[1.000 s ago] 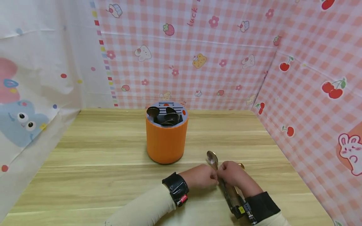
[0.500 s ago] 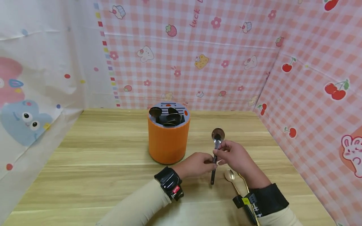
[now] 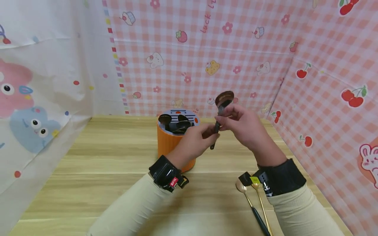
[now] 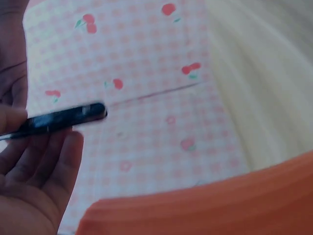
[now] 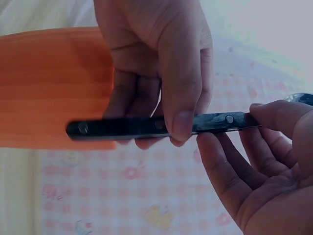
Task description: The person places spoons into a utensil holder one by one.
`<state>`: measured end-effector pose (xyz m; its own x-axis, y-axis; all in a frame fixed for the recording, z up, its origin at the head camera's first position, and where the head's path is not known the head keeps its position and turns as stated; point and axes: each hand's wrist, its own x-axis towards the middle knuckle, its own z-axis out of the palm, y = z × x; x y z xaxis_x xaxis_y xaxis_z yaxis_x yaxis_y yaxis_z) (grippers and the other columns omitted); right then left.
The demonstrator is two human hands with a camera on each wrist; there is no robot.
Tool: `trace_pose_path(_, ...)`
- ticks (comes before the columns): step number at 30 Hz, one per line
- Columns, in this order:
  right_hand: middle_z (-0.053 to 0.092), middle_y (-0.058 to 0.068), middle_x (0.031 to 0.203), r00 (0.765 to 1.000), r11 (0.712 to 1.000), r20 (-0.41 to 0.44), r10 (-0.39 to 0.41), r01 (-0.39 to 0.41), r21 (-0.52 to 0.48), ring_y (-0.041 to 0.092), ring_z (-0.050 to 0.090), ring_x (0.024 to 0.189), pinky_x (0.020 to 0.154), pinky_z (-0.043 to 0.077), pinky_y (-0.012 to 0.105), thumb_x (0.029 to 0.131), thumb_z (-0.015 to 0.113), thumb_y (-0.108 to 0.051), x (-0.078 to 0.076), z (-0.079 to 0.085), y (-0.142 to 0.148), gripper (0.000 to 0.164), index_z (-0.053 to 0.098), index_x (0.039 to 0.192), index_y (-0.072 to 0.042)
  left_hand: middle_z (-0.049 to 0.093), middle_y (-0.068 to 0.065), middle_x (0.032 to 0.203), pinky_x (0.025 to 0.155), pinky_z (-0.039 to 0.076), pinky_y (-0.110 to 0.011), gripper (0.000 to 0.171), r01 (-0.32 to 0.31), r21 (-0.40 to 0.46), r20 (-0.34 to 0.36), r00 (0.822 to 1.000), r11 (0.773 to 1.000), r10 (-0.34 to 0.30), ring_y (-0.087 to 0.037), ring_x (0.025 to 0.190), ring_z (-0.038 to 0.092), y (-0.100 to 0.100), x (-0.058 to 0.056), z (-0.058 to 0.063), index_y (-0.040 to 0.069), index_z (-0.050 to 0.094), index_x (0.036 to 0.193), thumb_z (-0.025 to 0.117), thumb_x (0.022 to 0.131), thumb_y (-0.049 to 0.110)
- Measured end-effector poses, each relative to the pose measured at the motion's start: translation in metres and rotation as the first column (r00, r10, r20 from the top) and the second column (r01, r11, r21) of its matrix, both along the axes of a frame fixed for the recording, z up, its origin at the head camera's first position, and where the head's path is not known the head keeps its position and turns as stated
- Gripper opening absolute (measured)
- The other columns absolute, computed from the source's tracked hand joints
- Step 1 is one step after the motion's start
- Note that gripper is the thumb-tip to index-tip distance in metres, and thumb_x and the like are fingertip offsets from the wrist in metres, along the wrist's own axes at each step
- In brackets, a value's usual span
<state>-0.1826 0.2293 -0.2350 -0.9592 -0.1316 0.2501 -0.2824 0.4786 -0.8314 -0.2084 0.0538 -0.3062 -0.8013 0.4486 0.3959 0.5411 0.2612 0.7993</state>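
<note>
Both hands hold one spoon [image 3: 225, 97] in the air, tilted with its dark round bowl up, just right of the orange utensil holder [image 3: 165, 142]. My left hand [image 3: 196, 139] pinches the lower part of its black riveted handle, thumb on one side and fingers on the other. Higher up, close to the bowl, my right hand [image 3: 246, 129] pinches the spoon between thumb and fingers. In the right wrist view the handle [image 5: 137, 126] lies across both hands. Its rounded end [image 4: 95, 112] sticks out free in the left wrist view. Several dark-bowled utensils [image 3: 164, 118] stand in the holder.
A spoon with a black handle [image 3: 260, 219] and a gold spoon [image 3: 262, 205] lie side by side on the wooden table [image 3: 118, 193], below my right wrist. A pink checked cloth [image 3: 189, 59] hangs behind, with more cloth at both sides.
Both hands have lifted the spoon from the table, upward and slightly left towards the holder, turning it bowl-up. Two spoons that lay under the right hand now show on the table.
</note>
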Motion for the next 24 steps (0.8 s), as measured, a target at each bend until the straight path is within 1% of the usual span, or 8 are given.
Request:
trace_pose_path(4, 0.068, 0.014, 0.107, 0.998, 1.0, -0.066, 0.003, -0.001, 0.029, 0.022, 0.07, 0.095, 0.084, 0.058, 0.037, 0.098, 0.069, -0.017, -0.007, 0.016, -0.015, 0.02, 0.06, 0.104, 0.0, 0.075, -0.003, 0.112, 0.086, 0.056, -0.026, 0.026, -0.108, 0.083, -0.085, 0.99, 0.991, 0.115, -0.011, 0.1, 0.071, -0.007, -0.005, 0.008, 0.011, 0.068, 0.125, 0.066, 0.1, 0.019)
trace_pose_path(6, 0.069, 0.013, 0.107, 0.996, 0.999, -0.085, 0.013, -0.01, 0.037, 0.022, 0.069, 0.097, 0.085, 0.056, 0.037, 0.097, 0.07, -0.016, -0.009, 0.019, -0.021, 0.018, 0.062, 0.105, -0.001, 0.072, -0.006, 0.122, 0.091, 0.055, -0.027, 0.031, -0.133, 0.131, -0.101, 0.984, 0.982, 0.147, -0.013, 0.111, 0.069, -0.01, -0.008, 0.009, 0.008, 0.067, 0.13, 0.066, 0.1, 0.015)
trace_pose_path(8, 0.069, 0.013, 0.109, 0.995, 0.999, -0.096, 0.026, -0.022, 0.044, 0.023, 0.069, 0.099, 0.085, 0.055, 0.036, 0.097, 0.069, -0.016, -0.012, 0.02, -0.026, 0.017, 0.064, 0.105, -0.002, 0.068, -0.009, 0.129, 0.092, 0.054, -0.026, 0.036, -0.153, 0.162, -0.095, 0.981, 0.975, 0.17, -0.016, 0.117, 0.067, -0.013, -0.01, 0.009, 0.006, 0.063, 0.135, 0.065, 0.099, 0.012)
trace_pose_path(11, 0.07, 0.012, 0.113, 0.994, 0.998, -0.098, 0.051, -0.048, 0.035, 0.023, 0.067, 0.103, 0.086, 0.053, 0.035, 0.098, 0.068, -0.014, -0.015, 0.019, -0.032, 0.014, 0.063, 0.105, -0.002, 0.065, -0.012, 0.135, 0.091, 0.054, -0.024, 0.041, -0.172, 0.19, -0.078, 0.979, 0.967, 0.189, -0.019, 0.12, 0.065, -0.016, -0.012, 0.01, 0.004, 0.059, 0.14, 0.064, 0.099, 0.009)
trace_pose_path(14, 0.07, 0.012, 0.115, 0.993, 0.998, -0.105, 0.057, -0.055, 0.026, 0.023, 0.067, 0.105, 0.088, 0.052, 0.036, 0.098, 0.068, -0.014, -0.019, 0.017, -0.036, 0.014, 0.062, 0.102, -0.002, 0.065, -0.013, 0.134, 0.089, 0.055, -0.024, 0.04, -0.195, 0.194, -0.07, 0.975, 0.961, 0.212, -0.02, 0.12, 0.065, -0.018, -0.013, 0.012, 0.004, 0.059, 0.139, 0.064, 0.1, 0.008)
trace_pose_path(17, 0.07, 0.014, 0.113, 0.994, 0.998, -0.092, 0.067, -0.067, -0.002, 0.024, 0.067, 0.105, 0.092, 0.053, 0.038, 0.098, 0.068, -0.013, -0.022, 0.014, -0.039, 0.014, 0.063, 0.105, -0.001, 0.067, -0.012, 0.13, 0.086, 0.056, -0.023, 0.037, -0.213, 0.2, -0.059, 0.972, 0.956, 0.229, -0.02, 0.118, 0.066, -0.021, -0.013, 0.013, 0.005, 0.062, 0.136, 0.065, 0.099, 0.007)
trace_pose_path(21, 0.069, 0.015, 0.115, 0.994, 0.995, -0.059, 0.093, -0.095, -0.028, 0.024, 0.067, 0.108, 0.095, 0.053, 0.038, 0.099, 0.065, -0.009, -0.028, 0.009, -0.041, 0.017, 0.066, 0.114, 0.0, 0.071, -0.01, 0.125, 0.082, 0.057, -0.023, 0.033, -0.252, 0.169, -0.065, 0.962, 0.953, 0.266, -0.017, 0.113, 0.069, -0.025, -0.012, 0.014, 0.007, 0.066, 0.132, 0.066, 0.099, 0.01)
trace_pose_path(24, 0.068, 0.012, 0.119, 0.996, 0.997, -0.04, 0.077, -0.077, 0.0, 0.023, 0.065, 0.113, 0.098, 0.052, 0.04, 0.1, 0.064, -0.01, -0.03, 0.007, -0.04, 0.021, 0.066, 0.119, -0.004, 0.071, -0.007, 0.124, 0.08, 0.058, -0.026, 0.032, -0.284, 0.153, -0.065, 0.953, 0.947, 0.296, -0.015, 0.108, 0.07, -0.027, -0.011, 0.014, 0.01, 0.065, 0.131, 0.066, 0.099, 0.013)
